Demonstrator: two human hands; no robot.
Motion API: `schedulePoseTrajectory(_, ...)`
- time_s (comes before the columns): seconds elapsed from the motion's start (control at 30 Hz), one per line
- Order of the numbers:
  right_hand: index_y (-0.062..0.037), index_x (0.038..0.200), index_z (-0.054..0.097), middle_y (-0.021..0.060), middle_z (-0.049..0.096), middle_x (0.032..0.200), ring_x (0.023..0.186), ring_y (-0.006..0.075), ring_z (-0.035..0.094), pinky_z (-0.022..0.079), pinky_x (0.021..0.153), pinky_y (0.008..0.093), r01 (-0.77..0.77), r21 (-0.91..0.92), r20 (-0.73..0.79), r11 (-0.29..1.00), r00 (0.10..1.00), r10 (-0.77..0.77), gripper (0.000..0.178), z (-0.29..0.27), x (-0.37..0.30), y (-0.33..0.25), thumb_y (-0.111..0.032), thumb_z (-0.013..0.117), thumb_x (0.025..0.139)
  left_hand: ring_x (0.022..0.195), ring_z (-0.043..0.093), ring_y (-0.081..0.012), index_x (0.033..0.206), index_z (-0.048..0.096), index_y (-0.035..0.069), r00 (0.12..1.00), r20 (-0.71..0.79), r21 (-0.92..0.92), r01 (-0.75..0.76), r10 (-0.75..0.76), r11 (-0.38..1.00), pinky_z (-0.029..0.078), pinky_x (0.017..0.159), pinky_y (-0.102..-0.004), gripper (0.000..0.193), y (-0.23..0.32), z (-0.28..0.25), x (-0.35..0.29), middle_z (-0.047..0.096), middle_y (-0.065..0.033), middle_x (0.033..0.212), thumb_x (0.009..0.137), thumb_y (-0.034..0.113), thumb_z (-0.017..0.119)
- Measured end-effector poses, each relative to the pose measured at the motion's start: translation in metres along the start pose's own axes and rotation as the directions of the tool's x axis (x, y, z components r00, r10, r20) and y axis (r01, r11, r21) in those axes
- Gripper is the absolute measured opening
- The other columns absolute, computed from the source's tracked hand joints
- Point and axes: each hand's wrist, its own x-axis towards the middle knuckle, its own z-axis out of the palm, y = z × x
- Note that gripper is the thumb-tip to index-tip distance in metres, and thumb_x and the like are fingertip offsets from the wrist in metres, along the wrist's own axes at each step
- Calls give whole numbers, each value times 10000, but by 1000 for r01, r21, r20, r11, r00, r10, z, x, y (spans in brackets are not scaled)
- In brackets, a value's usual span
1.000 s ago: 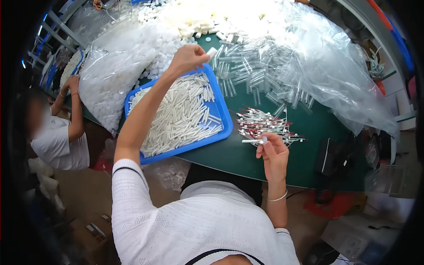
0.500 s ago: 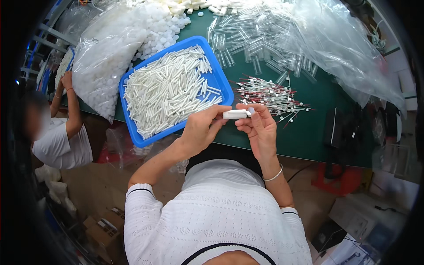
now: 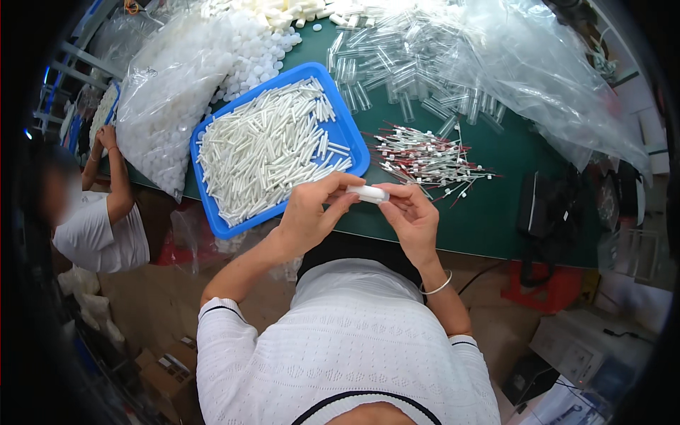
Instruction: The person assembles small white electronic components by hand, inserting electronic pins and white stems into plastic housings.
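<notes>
A short white tube (image 3: 369, 193) spans the gap between my two hands, just past the near edge of the table. My left hand (image 3: 312, 212) pinches its left end between thumb and fingers. At the other end my right hand (image 3: 412, 212) grips the tube with thumb and fingertips. The tube lies nearly level. Whether a cap sits on its right end is too small to tell. Closest to my left hand is a blue tray (image 3: 356, 146) heaped with thin white sticks (image 3: 273, 145). Beyond my right hand lies a pile of red-and-white wires with small white connectors (image 3: 425, 156).
Clear tubes (image 3: 407, 71) are heaped at the back, partly under a plastic bag (image 3: 545, 78). Another bag (image 3: 166, 106) of round translucent caps stands at the left. A black case (image 3: 538, 205) is at the right. A co-worker (image 3: 103, 227) works at far left.
My right hand has moved left, closer to my left hand. The translucent piece that showed at the tube's right end no longer stands out. The tube has shifted slightly left and nearer.
</notes>
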Motion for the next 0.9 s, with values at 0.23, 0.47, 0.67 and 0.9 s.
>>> schedulePoseTrajectory(0.23, -26, 990, 647, 78, 669, 926, 805, 219, 612, 487, 719, 305, 389, -720, 110, 575, 882, -459, 254, -23, 6, -19, -15, 744, 755, 672, 637, -192, 1029, 646, 37, 954, 267, -108, -114, 139, 988, 496, 596, -284, 152, 0, 5, 78, 666, -91, 784, 888, 90, 625)
schedulePoseTrajectory(0.47, -14, 998, 655, 121, 680, 931, 826, 267, 655, 511, 725, 327, 217, -668, -34, 712, 947, -321, 221, -32, -14, -30, -35, 723, 789, 955, 554, -268, 975, 646, 107, 704, 442, 629, -685, 555, 368, 461, 796, -416, 187, -60, 36, 191, 544, -85, 985, 791, 75, 644)
schedulePoseTrajectory(0.67, -9, 1045, 651, 105, 675, 945, 818, 191, 643, 500, 725, 281, 226, -638, -118, 736, 916, -384, 219, -52, -15, -51, -26, 693, 831, 973, 621, -276, 1080, 537, 42, 891, 213, 75, -423, 400, 903, 492, 818, -352, 225, 2, 21, 121, 613, -119, 1008, 874, 63, 625)
schedulePoseTrajectory(0.9, -18, 1061, 655, 116, 669, 937, 802, 240, 638, 499, 724, 307, 311, -574, 105, 757, 946, -308, 262, -38, -9, -38, -19, 702, 803, 930, 597, -119, 1224, 554, 21, 900, 426, -424, 109, 92, 899, 501, 826, -291, 284, -4, 21, 36, 626, -64, 1009, 950, 97, 568)
